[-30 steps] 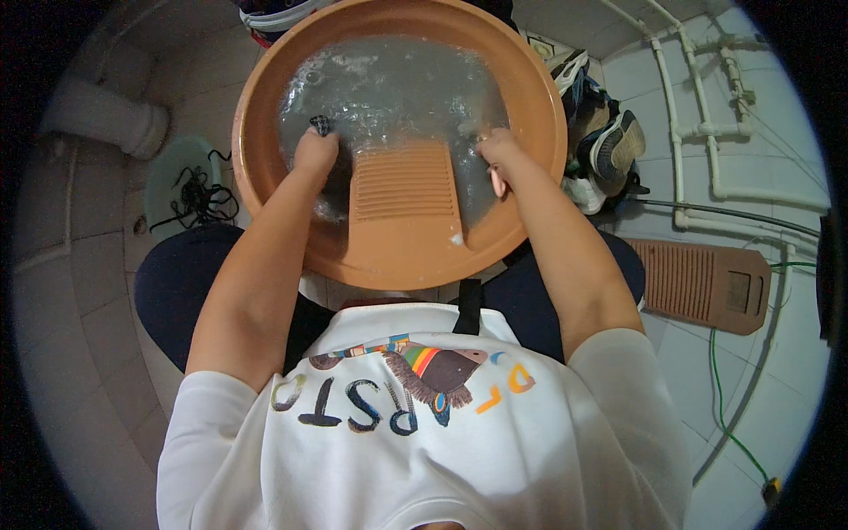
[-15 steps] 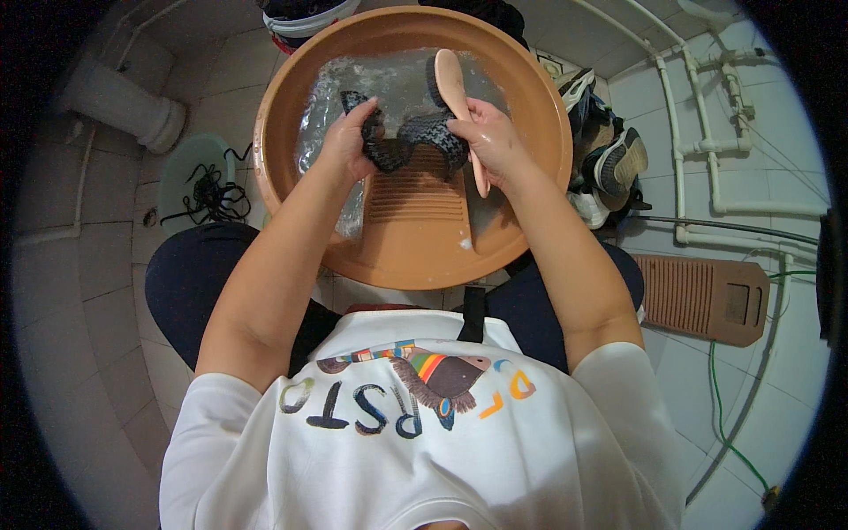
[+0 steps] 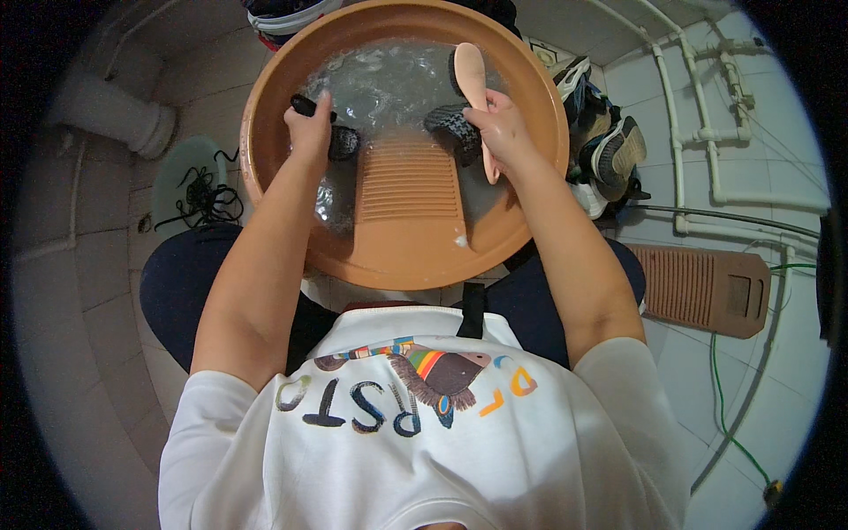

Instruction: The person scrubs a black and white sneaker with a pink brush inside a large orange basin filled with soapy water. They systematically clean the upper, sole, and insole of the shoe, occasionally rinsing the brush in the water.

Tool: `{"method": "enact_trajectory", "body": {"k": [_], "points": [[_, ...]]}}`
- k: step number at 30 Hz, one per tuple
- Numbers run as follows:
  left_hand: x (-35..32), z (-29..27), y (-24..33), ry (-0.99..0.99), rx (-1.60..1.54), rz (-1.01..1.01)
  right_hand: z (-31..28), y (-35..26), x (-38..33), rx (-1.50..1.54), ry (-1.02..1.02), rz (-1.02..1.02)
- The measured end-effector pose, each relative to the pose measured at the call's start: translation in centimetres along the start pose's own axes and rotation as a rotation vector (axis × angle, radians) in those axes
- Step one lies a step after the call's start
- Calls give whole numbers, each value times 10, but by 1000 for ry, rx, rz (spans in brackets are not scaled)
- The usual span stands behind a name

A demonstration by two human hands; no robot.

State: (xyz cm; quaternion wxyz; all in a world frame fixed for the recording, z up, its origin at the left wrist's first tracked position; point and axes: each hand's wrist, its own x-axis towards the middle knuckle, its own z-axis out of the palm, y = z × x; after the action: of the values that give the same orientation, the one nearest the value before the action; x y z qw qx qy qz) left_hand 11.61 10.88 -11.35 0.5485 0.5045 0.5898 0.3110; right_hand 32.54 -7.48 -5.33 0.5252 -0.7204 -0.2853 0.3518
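Note:
My left hand (image 3: 306, 131) is closed on a dark patterned piece (image 3: 344, 142), a soft-looking thing whose black end sticks out above the fingers. A pink-handled scrub brush (image 3: 473, 78) with dark bristles is in my right hand (image 3: 502, 132), held upright. Against that same hand is another black-and-grey patterned piece (image 3: 452, 126), curved and partly in the water; its exact kind does not show. Both hands are over a large orange-brown basin (image 3: 265, 79) of cloudy, rippling water. A ridged washboard slope (image 3: 408, 190) rises from the water at the basin's near side.
Left of the basin, a pale green tub (image 3: 168, 177) holds tangled black laces (image 3: 209, 199). Several sneakers (image 3: 617, 155) are piled at the right. A brown washboard (image 3: 702, 290) lies on the tiles by white wall pipes (image 3: 698, 141). Dark bundles stand behind the basin.
My hands have moved apart, the left one outward to the left with its dark piece. The right hand and brush have shifted slightly right. The water is more stirred up.

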Motion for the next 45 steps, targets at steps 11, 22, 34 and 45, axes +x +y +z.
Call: {"method": "enact_trajectory", "body": {"k": [11, 22, 34, 45], "points": [[-1, -15, -38, -384, 1010, 159, -9, 10, -1, -86, 12, 91], [-47, 5, 41, -610, -907, -200, -6, 8, 2, 2, 95, 107], [-33, 5, 33, -440, -580, -233, -3, -1, -3, 46, 30, 50], [-20, -12, -22, -393, 1310, 268, -14, 37, 3, -353, 122, 54]]}}
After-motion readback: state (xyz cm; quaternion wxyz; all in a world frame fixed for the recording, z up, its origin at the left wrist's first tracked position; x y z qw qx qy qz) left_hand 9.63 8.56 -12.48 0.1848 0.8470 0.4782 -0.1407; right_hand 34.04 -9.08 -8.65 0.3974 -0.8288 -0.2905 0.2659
